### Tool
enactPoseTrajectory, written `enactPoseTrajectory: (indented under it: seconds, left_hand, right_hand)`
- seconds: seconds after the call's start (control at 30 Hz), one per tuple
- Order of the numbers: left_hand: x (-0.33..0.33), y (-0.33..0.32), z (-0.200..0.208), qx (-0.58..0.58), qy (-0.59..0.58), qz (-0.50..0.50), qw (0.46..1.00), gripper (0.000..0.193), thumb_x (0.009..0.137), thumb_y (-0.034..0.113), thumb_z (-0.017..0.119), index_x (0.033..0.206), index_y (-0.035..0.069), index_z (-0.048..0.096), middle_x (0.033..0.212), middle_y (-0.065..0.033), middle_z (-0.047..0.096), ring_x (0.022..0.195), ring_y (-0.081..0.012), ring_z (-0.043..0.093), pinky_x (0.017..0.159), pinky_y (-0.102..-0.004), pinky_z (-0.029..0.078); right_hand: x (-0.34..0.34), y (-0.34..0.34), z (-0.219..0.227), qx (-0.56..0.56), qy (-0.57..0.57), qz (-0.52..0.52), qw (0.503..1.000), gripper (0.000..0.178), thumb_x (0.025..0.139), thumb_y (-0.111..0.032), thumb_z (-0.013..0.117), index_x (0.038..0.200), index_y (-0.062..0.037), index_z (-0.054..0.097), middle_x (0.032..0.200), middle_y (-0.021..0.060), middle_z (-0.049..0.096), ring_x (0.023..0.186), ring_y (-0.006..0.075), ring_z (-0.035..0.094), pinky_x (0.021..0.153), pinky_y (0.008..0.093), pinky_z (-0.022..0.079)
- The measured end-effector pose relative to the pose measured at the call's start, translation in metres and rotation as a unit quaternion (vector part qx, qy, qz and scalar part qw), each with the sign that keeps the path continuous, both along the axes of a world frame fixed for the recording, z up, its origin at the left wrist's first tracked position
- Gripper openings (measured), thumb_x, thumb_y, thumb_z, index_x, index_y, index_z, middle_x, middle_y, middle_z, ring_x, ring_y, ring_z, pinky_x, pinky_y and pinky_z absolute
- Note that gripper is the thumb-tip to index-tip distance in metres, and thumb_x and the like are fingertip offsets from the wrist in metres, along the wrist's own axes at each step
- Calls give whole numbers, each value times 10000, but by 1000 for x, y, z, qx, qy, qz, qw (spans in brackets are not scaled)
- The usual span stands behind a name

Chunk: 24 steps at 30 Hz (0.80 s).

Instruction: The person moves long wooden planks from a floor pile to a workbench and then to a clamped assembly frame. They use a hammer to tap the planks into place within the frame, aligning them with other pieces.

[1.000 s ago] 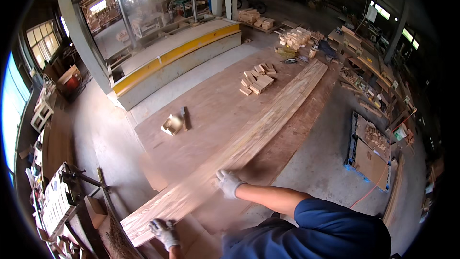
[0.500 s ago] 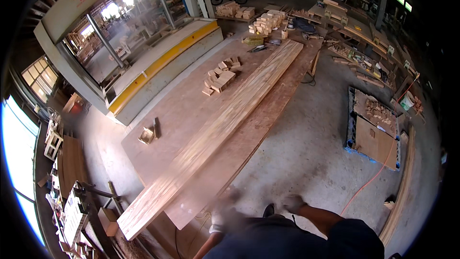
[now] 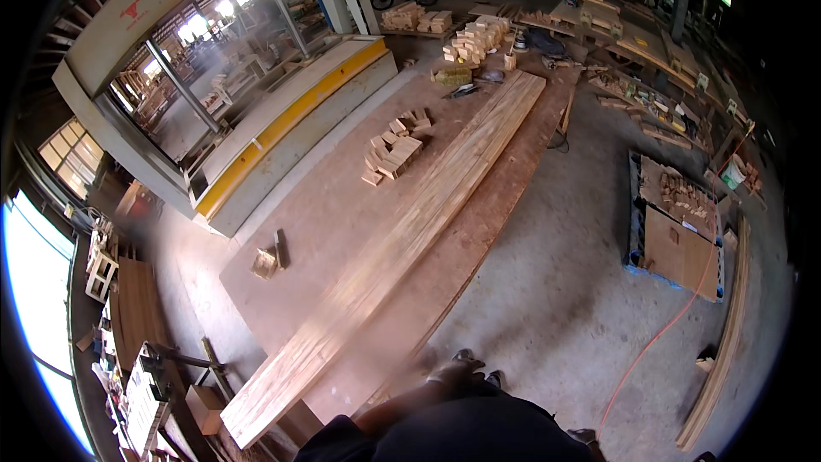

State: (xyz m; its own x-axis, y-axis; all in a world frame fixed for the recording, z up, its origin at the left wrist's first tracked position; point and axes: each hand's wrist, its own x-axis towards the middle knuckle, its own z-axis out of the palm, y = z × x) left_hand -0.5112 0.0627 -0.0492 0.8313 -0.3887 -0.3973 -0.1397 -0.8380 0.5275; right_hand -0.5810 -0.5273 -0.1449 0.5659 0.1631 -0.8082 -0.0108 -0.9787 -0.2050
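My left forearm reaches across the front of my body, and my left hand (image 3: 455, 370) is just off the near edge of the low brown table (image 3: 329, 197). It is dark and blurred, so its fingers cannot be made out. To the right of my body, at the lower edge, a small dark shape (image 3: 586, 436) appears to be my right hand, mostly hidden. A long, wide wooden board (image 3: 410, 227) lies lengthwise on the table, its near end jutting past the table's edge. Neither hand touches the board.
Small wood blocks (image 3: 398, 154) lie mid-table, with a small wooden piece (image 3: 266, 263) nearer. Stacked blocks (image 3: 479, 38) fill the far end. A large press (image 3: 291, 124) stands left. On the right are a pallet (image 3: 680, 248), an orange hose (image 3: 646, 351) and long strips (image 3: 723, 351).
My left arm has swung rightward across my body. My right hand, earlier held out over the floor, has drawn back toward the lower edge. The board and blocks stay put on the table.
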Motion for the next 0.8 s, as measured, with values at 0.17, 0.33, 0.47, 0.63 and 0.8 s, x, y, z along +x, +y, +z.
enactPoseTrajectory:
  seconds: [0.17,0.33,0.47,0.63,0.8]
  left_hand:
    - [40,3,51,-56,41,35,997,483,1013,378,553,1414,111,581,1456,-163,570,1365,-351,514,1137,-438,421]
    - [60,31,73,-65,84,124,987,512,1008,409,558,1441,138,573,1491,-138,545,1392,-340,488,1161,-426,392]
    - [66,57,37,-38,25,117,992,519,1004,387,557,1438,104,567,1463,-152,571,1357,-349,523,1131,-454,424]
    - [87,70,69,-14,45,108,993,532,1023,448,527,1434,115,578,1430,-155,597,1354,-349,527,1128,-445,418]
    - [95,52,89,12,95,38,995,514,994,447,554,1388,125,628,1365,-179,640,1313,-360,565,1112,-441,430]
  right_hand:
    - [3,119,83,77,17,-206,975,464,922,-495,591,982,-65,754,886,110,762,851,259,732,762,397,556]
    - [27,156,99,162,26,-390,906,316,911,-320,686,1016,-25,727,857,117,742,755,255,718,673,383,573]
    - [34,150,85,205,27,-553,807,240,902,-181,761,1043,6,705,833,123,727,678,252,708,602,372,587]
    - [28,150,88,210,21,-591,778,228,904,-162,757,1042,10,703,831,124,726,675,241,703,577,364,578]
    - [21,154,100,164,25,-494,854,233,896,-183,773,1021,5,718,836,111,734,678,227,694,594,363,560]
